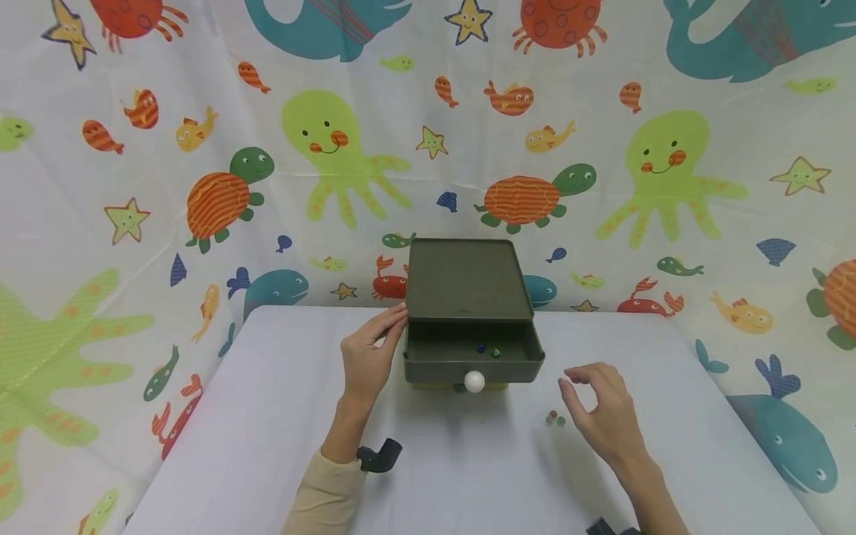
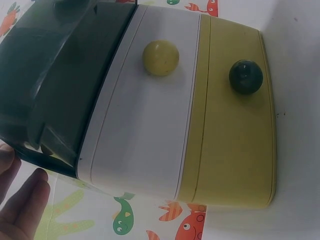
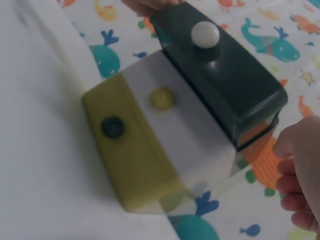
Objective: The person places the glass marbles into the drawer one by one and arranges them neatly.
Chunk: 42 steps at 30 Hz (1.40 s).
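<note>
A small drawer cabinet (image 1: 468,279) with a dark green top stands on the white table. Its green top drawer (image 1: 435,369), with a white knob (image 1: 474,382), is pulled out; a blue bead (image 1: 481,348) and a green bead (image 1: 495,352) lie inside. My left hand (image 1: 369,357) touches the cabinet's upper left edge with its fingertips. To the right of the drawer, my right hand (image 1: 605,412) hovers over the table, thumb and index finger bent toward each other with a gap between them. Three small beads (image 1: 561,420) lie on the table just left of it.
Below the green drawer sit a white drawer (image 2: 145,110) with a yellow knob (image 2: 160,58) and a yellow drawer (image 2: 235,145) with a green knob (image 2: 246,77), both pushed in. A sea-animal cloth (image 1: 374,89) hangs behind the table (image 1: 301,357).
</note>
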### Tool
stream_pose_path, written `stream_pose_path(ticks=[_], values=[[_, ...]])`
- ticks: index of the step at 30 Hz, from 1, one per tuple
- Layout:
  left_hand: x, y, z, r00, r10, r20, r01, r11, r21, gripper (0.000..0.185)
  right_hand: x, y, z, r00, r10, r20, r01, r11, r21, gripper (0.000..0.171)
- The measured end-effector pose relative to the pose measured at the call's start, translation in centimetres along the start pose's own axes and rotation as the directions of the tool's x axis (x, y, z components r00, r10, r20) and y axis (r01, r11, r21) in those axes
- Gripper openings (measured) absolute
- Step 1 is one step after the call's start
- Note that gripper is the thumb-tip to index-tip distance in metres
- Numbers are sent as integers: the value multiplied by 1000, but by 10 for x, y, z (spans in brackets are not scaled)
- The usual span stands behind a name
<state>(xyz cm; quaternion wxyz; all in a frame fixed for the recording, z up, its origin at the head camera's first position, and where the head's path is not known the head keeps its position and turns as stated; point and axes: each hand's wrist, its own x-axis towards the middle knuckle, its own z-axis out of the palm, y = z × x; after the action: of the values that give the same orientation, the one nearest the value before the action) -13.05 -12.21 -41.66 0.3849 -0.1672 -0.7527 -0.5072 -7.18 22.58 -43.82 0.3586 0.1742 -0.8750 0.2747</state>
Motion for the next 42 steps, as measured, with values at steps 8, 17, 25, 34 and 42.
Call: stream_pose_path(ticks=[8,17,25,34,42], values=[[0,-4,1,1000,14,-2,-14,1000,9,18,-23,19,10,999,29,32,-29,1000,-6,22],[1,-3,1,1000,27,-8,-27,1000,4,19,-42,29,17,1000,19,12,-19,1000,17,21],[0,-1,0,1000,-10,10,10,1000,5,19,-61,38,24,996,73,56,-73,997,-3,21],[0,-3,1,1000,4,1,-4,1000,3,19,-73,45,30,983,147,109,-140,988,-67,21],[0,-4,2,999,31,-13,-31,999,17,19,-77,50,34,976,170,136,-156,981,-113,21]])
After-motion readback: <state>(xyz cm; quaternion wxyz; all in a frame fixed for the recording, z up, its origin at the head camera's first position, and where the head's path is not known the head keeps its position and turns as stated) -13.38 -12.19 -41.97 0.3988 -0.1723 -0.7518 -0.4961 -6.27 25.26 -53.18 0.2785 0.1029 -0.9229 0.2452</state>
